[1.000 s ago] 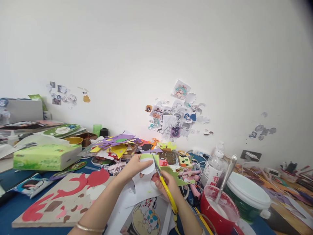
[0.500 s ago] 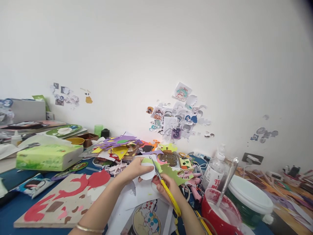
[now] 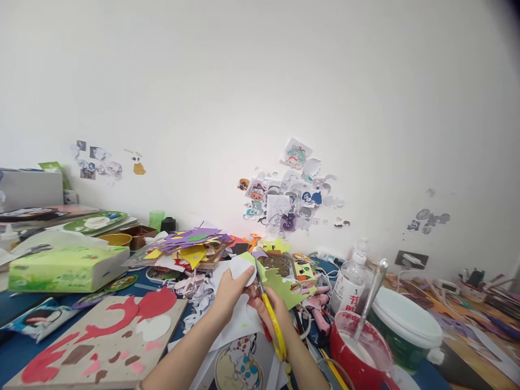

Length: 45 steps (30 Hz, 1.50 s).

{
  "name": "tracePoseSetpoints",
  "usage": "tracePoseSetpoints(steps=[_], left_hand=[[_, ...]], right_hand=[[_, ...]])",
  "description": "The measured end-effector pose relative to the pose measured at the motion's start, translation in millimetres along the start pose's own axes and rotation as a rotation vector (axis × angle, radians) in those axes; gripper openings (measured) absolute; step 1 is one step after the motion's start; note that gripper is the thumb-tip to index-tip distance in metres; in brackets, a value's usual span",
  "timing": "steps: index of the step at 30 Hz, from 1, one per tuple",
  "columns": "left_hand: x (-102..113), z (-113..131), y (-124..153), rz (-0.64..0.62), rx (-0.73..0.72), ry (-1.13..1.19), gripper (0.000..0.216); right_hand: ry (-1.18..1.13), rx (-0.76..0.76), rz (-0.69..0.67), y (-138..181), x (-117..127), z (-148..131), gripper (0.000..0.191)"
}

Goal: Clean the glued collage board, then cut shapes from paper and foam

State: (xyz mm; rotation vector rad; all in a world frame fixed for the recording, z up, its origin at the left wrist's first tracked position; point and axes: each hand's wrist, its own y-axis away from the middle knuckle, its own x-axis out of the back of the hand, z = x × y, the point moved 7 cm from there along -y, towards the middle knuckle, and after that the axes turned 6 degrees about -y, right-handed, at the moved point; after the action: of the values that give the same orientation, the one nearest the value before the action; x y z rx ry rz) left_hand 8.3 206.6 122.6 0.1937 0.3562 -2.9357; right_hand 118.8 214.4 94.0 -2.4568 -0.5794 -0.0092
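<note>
My left hand [image 3: 231,295] is closed, pinching a rounded white paper piece [image 3: 242,269] together with light green paper behind it. My right hand [image 3: 272,311] grips yellow-handled scissors [image 3: 274,327], whose blades point upward at the right edge of the white piece. A jagged sheet of green paper [image 3: 284,288] extends to the right behind the blades. Beneath my hands lie white sheets and a printed picture [image 3: 238,360] of a spotted cartoon figure. The fingers of my right hand are partly hidden behind the handles.
On the left lies a board [image 3: 158,352] with red, pink and brown cutouts, near a green tissue pack [image 3: 67,268]. Coloured scraps [image 3: 193,244] are heaped behind. To the right stand a red cup [image 3: 339,338] with a metal-handled tool, a bottle [image 3: 347,284] and a white-lidded tub [image 3: 406,314].
The view has shifted slightly right. My left hand and the white piece are tilted up more, and the scissors stand steeper beside them. Both hands keep their holds.
</note>
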Motion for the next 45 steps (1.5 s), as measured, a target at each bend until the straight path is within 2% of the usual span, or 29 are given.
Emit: tracePoseSetpoints(steps=[8, 13, 22, 32, 39, 42, 45], left_hand=[[3.4, 13.4, 2.5, -0.051, -0.092, -0.238, 0.032], [-1.7, 11.5, 1.7, -0.109, -0.093, -0.254, 0.032], [1.0, 12.7, 0.9, -0.136, -0.059, -0.246, 0.032], [9.0, 28.1, 5.6, -0.22, -0.031, -0.304, 0.028], [14.9, 30.5, 3.5, -0.188, -0.041, -0.304, 0.031], [9.8, 30.4, 5.3, -0.245, -0.052, -0.322, 0.031], [3.4, 28.7, 7.2, -0.309, -0.054, -0.323, 0.031]], right_hand=[[-0.077, -0.036, -0.039, -1.4, -2.4, 11.0, 0.058], [-0.166, -0.039, -0.027, -1.4, -5.6, 16.0, 0.056], [-0.168, 0.008, -0.05, -2.2, -7.0, -0.4, 0.053], [0.027, -0.072, -0.081, 2.4, 4.0, -4.1, 0.048], [0.039, -0.1, -0.116, 3.2, 4.5, -2.7, 0.05], [0.0, -0.089, -0.15, 3.5, -0.2, -3.1, 0.053], [-0.028, -0.009, -0.125, 2.1, -1.9, -8.4, 0.056]])
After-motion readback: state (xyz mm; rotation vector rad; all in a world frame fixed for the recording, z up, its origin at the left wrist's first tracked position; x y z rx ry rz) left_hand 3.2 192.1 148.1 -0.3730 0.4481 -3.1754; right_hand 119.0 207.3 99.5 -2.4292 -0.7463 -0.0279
